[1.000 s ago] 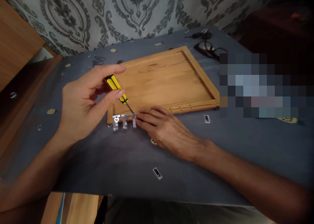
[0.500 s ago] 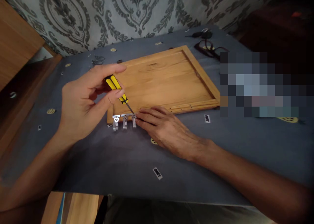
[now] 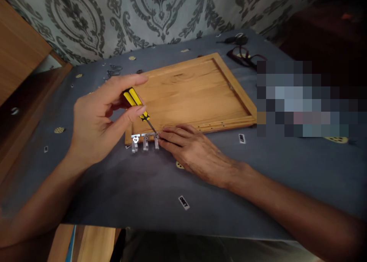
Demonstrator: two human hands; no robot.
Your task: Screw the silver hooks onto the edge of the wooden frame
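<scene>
A wooden framed board [image 3: 195, 91] lies flat on a grey-blue cloth [image 3: 143, 178]. Three small metal hooks [image 3: 145, 141] hang off its near left edge. My left hand [image 3: 97, 120] pinches a yellow-and-black screwdriver [image 3: 137, 106] between thumb and fingers, its tip down at the rightmost hook. My right hand [image 3: 189, 147] lies on the cloth with its fingers pressed against the board's edge, its fingertips touching that same hook.
Dark-framed glasses [image 3: 243, 57] and a dark small object [image 3: 235, 40] lie at the far right behind the board. Small metal parts [image 3: 114, 70] sit at the far left near the patterned wall. A wooden cabinet [image 3: 20, 48] stands at left. Paper tags [image 3: 184, 202] dot the cloth.
</scene>
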